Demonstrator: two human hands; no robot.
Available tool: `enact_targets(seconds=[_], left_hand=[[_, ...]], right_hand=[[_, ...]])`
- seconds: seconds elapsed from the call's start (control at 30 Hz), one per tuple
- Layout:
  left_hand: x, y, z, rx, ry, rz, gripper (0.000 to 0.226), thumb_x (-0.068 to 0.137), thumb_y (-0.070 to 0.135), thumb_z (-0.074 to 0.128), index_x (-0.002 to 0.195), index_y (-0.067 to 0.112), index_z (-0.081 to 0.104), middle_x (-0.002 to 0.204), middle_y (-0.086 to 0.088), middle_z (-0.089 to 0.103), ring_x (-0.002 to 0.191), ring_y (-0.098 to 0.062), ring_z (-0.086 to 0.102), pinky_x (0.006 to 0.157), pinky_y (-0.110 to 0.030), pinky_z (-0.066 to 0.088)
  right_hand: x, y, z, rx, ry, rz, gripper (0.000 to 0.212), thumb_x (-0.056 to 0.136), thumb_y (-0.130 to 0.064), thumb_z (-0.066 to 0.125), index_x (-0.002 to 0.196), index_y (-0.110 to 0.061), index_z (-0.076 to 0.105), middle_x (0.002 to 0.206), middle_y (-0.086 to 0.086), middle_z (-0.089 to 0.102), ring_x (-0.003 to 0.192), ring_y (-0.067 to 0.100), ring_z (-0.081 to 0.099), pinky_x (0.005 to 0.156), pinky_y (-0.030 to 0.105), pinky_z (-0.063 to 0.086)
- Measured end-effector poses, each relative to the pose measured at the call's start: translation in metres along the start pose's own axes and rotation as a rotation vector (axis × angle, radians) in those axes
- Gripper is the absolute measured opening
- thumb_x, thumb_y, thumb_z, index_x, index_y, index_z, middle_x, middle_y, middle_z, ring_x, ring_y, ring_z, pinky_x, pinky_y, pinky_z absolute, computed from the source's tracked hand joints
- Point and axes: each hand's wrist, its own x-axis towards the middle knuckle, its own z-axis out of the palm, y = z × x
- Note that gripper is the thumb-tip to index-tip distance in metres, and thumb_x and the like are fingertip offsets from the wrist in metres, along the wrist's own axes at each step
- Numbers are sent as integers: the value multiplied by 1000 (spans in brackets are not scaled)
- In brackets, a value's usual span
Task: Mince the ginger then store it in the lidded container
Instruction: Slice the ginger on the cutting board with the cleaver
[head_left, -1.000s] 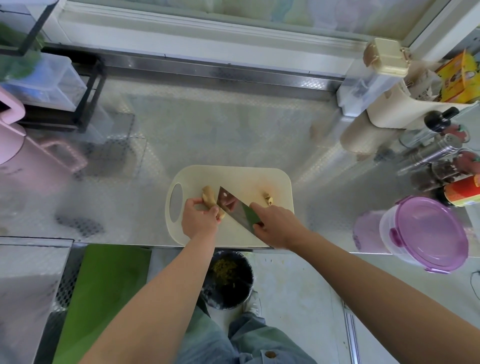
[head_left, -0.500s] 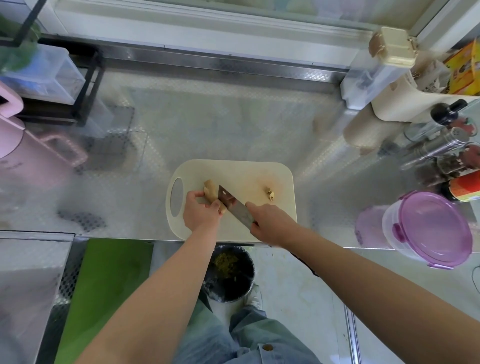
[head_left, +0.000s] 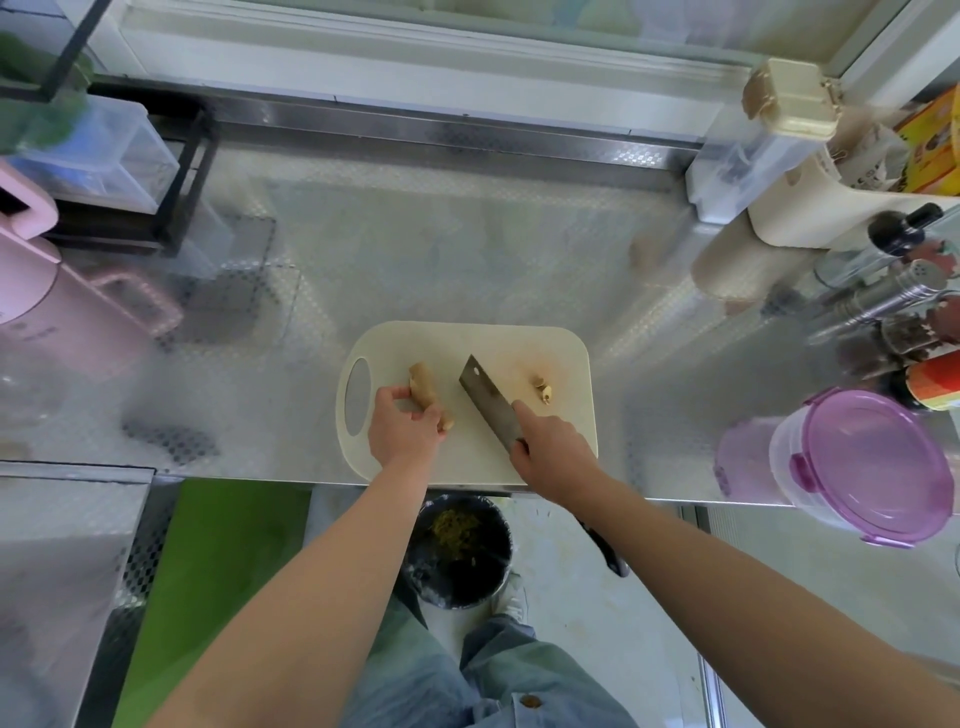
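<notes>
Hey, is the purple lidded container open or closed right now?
Closed: the purple lid sits flat over the container, covering its whole mouth. Whether its latches are clipped, cannot tell.

An embossed stainless-steel counter carries everything. A cream plastic cutting board with an oval handle hole lies at its near edge, directly under the left fingers and right fingers. Well right of the right fingers stands a clear round container with a purple clip lid, and beyond it a cluster of spice bottles and metal shakers. Far left of the left fingers sit a pink handled jug and a black wire rack.
</notes>
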Motion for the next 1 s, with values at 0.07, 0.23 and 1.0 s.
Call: enact_targets(seconds=[0.07, 0.23, 1.0], left_hand=[[0, 0, -1, 20, -4, 4, 33, 83, 5, 72, 105, 19, 52, 87, 3, 58, 84, -22, 67, 60, -23, 56], [3, -1, 1, 72, -13, 33, 28, 85, 9, 69, 103, 18, 51, 89, 0, 64, 71, -19, 68, 51, -18, 53], [-17, -10, 23, 616, -201, 416, 38, 79, 21, 67, 109, 13, 45, 88, -2, 58, 73, -22, 52, 61, -30, 34]], right_hand=[[2, 5, -2, -2, 6, 23, 8, 94, -14, 41, 99, -14, 35, 68, 7, 45, 60, 29, 46, 50, 30, 31], [7, 16, -4, 163, 100, 101, 22, 91, -15, 44, 113, -12, 43, 65, 7, 54, 59, 31, 53, 52, 31, 40], [-21, 47, 12, 455, 333, 493, 12, 91, -14, 47, 86, -8, 38, 90, 9, 48, 66, 26, 47, 53, 29, 32]])
